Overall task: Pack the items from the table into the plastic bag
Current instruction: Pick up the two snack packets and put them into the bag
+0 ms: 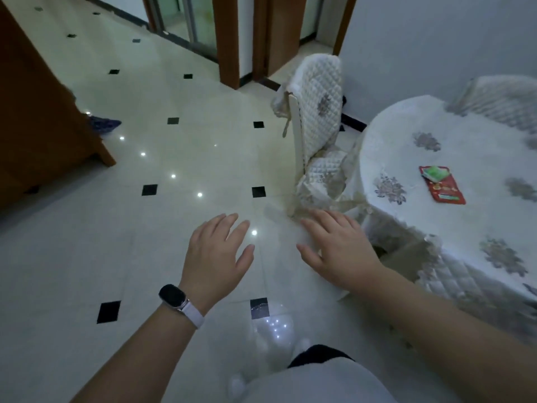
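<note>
A round table (436, 158) with a white quilted cloth stands at the right. On it lies a flat red packet (446, 189) with a small green packet (436, 172) on its far end. No plastic bag shows in this view. My left hand (216, 253) hovers over the floor left of the table, fingers straight and spread, a dark watch on its wrist. Beside the table's near edge my right hand (338, 248) hangs in the air, fingers straight, holding nothing. Both hands are apart from the packets.
A white quilted chair (318, 112) stands at the table's left side, another chair back (505, 97) behind the table. Glossy white floor tiles (145, 228) with black insets stretch left. A wooden cabinet (35, 120) is at the far left, door frames (229, 39) at the back.
</note>
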